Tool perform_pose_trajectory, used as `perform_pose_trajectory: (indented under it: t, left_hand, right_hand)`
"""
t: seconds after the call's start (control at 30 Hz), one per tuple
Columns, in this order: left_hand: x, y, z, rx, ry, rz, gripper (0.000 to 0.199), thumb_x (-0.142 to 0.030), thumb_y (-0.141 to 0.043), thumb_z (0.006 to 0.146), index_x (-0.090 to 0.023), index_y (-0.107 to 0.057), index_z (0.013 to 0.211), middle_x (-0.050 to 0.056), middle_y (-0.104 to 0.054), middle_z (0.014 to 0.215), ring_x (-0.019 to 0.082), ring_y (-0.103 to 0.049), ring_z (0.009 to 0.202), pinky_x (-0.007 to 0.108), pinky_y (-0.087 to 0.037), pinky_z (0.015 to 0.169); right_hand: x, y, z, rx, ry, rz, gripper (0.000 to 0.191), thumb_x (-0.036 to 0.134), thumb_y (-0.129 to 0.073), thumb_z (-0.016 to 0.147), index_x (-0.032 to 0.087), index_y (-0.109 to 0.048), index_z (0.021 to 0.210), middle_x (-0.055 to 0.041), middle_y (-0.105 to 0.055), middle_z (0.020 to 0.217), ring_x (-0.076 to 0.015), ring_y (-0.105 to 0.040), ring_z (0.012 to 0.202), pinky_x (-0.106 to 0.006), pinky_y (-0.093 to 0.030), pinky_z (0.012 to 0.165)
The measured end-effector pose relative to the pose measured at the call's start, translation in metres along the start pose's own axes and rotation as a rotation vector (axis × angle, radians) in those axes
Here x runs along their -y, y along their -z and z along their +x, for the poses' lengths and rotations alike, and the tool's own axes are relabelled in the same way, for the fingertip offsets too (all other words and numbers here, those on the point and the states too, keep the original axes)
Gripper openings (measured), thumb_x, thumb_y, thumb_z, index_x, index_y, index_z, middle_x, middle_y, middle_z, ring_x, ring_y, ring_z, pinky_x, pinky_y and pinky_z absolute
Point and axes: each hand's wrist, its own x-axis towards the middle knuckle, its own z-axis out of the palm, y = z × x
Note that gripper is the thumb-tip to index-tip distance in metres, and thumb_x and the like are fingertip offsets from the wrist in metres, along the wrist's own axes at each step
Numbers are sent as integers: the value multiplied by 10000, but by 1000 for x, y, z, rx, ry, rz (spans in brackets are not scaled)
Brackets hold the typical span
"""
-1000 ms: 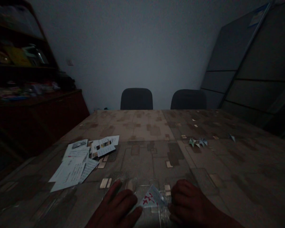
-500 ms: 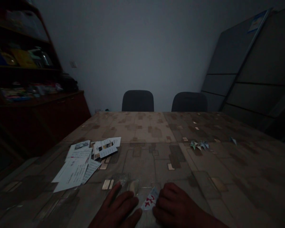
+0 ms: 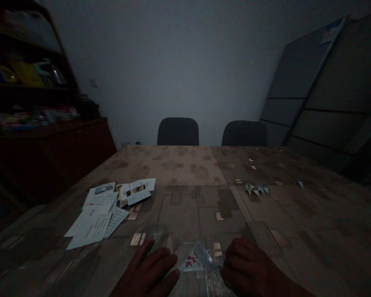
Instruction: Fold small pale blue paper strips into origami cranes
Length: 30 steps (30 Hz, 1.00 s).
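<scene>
A small folded paper triangle (image 3: 194, 259) with red marks lies on the table in front of me, its point facing away. My left hand (image 3: 151, 268) rests flat to the left of it, fingers apart, the thumb close to the paper's left corner. On the other side my right hand (image 3: 250, 266) is curled, with its thumb and finger closed at the paper's right corner. The light is dim, and the exact pinch is hard to see.
Loose printed sheets and cards (image 3: 94, 218) are spread on the left of the patterned tablecloth (image 3: 185, 218). Small folded paper pieces (image 3: 256, 189) stand at the right, another (image 3: 299, 183) farther right. Two chairs (image 3: 178, 132) stand beyond the far edge.
My right hand has moved to the right, away from the left hand. More of the folded paper's right side shows now. The left hand has shifted only slightly.
</scene>
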Motion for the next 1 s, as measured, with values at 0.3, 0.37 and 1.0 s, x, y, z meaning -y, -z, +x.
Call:
perform_pose_trajectory:
  t: [0.3,0.37,1.0]
  left_hand:
    - [-5,-10,37,155,14,-85,78,-276,-649,866,-225,-646,924,-15,-754,980,178,-653,967,431,-141,1180]
    - [-5,-15,47,242,29,-97,135,-295,-708,812,-226,-636,902,-19,-743,861,187,-663,837,476,-315,1104]
    - [-15,2,72,211,710,-472,118,-98,-597,771,-153,-678,705,48,-670,699,194,-649,676,262,-469,591]
  right_hand:
    - [1,-6,16,69,-232,203,237,157,-467,944,183,-613,759,-43,-644,737,-191,-543,740,-331,-389,694]
    - [2,-6,23,94,-267,288,150,189,-498,935,177,-632,868,-55,-669,837,-199,-559,801,-329,-398,723]
    - [21,-17,61,-62,-672,470,118,81,-593,766,162,-677,745,-31,-666,727,-182,-598,736,-283,-404,697]
